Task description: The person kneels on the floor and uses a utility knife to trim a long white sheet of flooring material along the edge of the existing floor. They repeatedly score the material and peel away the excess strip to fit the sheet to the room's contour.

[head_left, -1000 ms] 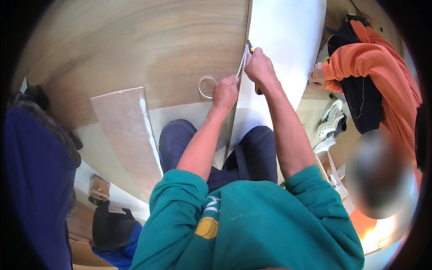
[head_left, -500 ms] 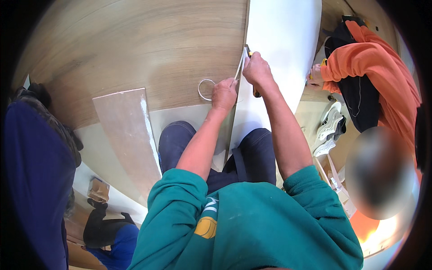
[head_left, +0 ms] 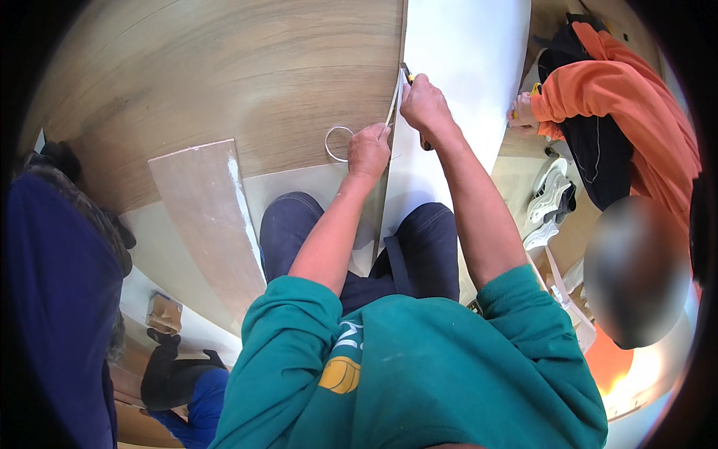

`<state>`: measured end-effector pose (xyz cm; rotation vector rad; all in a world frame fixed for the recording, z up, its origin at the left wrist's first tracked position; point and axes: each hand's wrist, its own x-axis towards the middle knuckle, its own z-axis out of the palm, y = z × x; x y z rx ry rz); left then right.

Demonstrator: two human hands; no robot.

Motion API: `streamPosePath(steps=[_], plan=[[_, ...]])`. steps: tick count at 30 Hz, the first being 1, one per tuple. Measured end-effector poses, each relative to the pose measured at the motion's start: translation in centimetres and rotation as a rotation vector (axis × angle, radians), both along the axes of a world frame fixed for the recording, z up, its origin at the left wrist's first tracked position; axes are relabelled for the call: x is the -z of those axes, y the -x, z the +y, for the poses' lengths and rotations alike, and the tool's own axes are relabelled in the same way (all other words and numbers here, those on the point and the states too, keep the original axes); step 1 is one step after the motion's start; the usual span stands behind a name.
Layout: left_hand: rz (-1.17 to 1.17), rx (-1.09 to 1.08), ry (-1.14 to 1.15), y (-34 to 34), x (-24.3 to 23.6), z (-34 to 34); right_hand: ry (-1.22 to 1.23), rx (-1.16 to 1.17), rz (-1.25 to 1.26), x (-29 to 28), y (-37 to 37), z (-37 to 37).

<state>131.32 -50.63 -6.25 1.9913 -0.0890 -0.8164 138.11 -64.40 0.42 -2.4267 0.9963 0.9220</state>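
My right hand grips a utility knife with a yellow and black body, its tip at the seam between the wood-pattern floor sheet and the white sheet. My left hand pinches a thin white cut strip that rises from the seam toward the knife. The strip's loose end curls in a loop on the wood-pattern sheet, just left of my left hand. My knees in dark jeans rest on the floor below both hands.
A loose pale plank lies at my left on the light underlay. A person in an orange top crouches at the right edge of the white sheet. Another person in dark blue stands at my left. White shoes lie at right.
Both hands have moved a little farther up along the seam with the knife, and the cut strip between them has lengthened slightly.
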Motion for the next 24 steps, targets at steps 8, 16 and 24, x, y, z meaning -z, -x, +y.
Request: streamPosePath(steps=[8, 16, 24], plan=[[-0.045, -0.021, 0.028, 1.3, 1.0, 1.0, 0.018, 0.001, -0.03, 0.8, 1.0, 0.8], [-0.035, 0.014, -0.001, 2.0, 0.4, 1.2, -0.032, 0.062, 0.004, 0.9, 0.6, 0.5], [-0.063, -0.003, 0.03, 3.8, 0.5, 1.4, -0.013, 0.032, 0.01, 0.3, 1.2, 0.6]])
